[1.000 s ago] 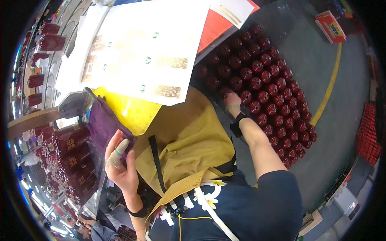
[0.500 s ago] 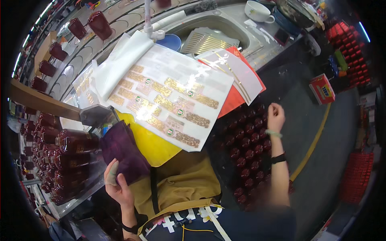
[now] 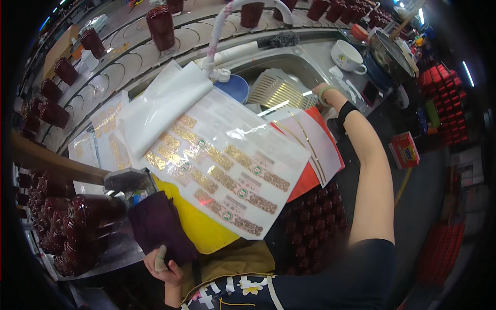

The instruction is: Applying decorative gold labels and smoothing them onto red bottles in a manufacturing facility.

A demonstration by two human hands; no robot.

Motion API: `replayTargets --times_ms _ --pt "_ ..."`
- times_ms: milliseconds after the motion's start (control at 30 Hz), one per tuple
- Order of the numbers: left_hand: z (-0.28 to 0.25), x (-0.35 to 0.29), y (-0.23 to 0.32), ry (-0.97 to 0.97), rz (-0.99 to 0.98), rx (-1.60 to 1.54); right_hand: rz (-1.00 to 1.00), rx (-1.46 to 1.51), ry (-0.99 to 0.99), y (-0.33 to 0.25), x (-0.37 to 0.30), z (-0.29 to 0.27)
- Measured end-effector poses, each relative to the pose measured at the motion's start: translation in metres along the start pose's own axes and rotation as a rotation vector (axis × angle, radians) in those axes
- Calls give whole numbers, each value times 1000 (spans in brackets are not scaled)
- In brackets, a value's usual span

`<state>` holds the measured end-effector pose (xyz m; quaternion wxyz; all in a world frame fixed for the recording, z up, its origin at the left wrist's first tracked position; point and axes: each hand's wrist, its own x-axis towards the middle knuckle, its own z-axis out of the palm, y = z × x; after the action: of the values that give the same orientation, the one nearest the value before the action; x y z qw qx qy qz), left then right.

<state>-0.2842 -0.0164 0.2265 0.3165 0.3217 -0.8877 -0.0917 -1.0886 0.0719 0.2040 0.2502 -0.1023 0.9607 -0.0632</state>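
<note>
My right arm stretches forward, and my right hand (image 3: 321, 91) is at the right edge of the metal sink (image 3: 310, 67), beside a slotted metal tray (image 3: 276, 89). Its fingers are too small and turned away to read. Low on the left, my left hand (image 3: 164, 267) has thumb and fingers apart, a pale cover on one finger, and nothing in it. It is close to a dark purple cloth (image 3: 157, 225). In front of me lies a white sheet of gold-patterned stickers (image 3: 227, 170), its backing partly folded over. Beneath show a yellow sheet (image 3: 199, 227) and a red sheet (image 3: 305, 181).
Dark red glass jars (image 3: 98, 214) crowd the left, and more jars (image 3: 160, 26) stand along the curved-slot conveyor behind. A white faucet (image 3: 214, 41), blue bowl (image 3: 232, 88), white cup (image 3: 347, 56) and dark pan (image 3: 387, 57) surround the sink. A red box (image 3: 404, 150) lies right.
My right hand has moved forward from above the jar tops to the sink's edge. My left hand stays low, beside the purple cloth. The whole view has shifted, showing more of the conveyor.
</note>
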Motion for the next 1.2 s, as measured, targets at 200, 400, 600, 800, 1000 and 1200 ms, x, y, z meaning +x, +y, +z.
replayTargets --times_ms 200,400,600,800,1000,1200 --pt "-5 -5 -4 -42 16 40 -59 -330 -51 -29 -11 19" --pt "2 -21 -11 -80 -12 -4 190 -37 -175 9 27 20" --pt "-4 48 -4 -6 345 -28 -583 -809 -310 52 50 5" --pt "-14 41 2 10 316 74 -541 -789 -222 -20 55 67" --pt "-2 35 9 109 162 94 178 -106 -153 2 104 83" --pt "5 33 4 129 142 44 350 50 -23 17 106 59"
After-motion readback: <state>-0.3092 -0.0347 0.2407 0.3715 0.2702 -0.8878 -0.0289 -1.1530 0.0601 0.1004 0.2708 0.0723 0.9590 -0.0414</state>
